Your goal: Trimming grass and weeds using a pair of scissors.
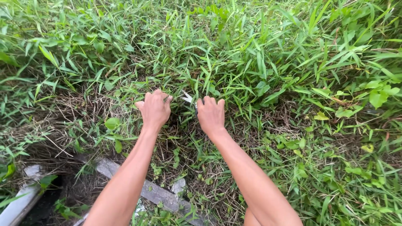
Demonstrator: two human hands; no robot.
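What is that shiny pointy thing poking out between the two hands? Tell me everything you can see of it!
The shiny thing looks like a small metal blade, silvery-white and pointed. Only its tip shows, angled up and to the left over the grass. Its lower end disappears into the right hand, whose fingers are curled around it, so any handle is hidden. The left hand sits just beside it, gripping grass stems, apparently not touching it. What kind of tool it is cannot be told.

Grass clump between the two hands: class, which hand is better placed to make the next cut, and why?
Probably the right hand: it is closed on a small metal blade whose tip points into the grass between the hands. The left hand grips the stalks beside it, carrying no tool.
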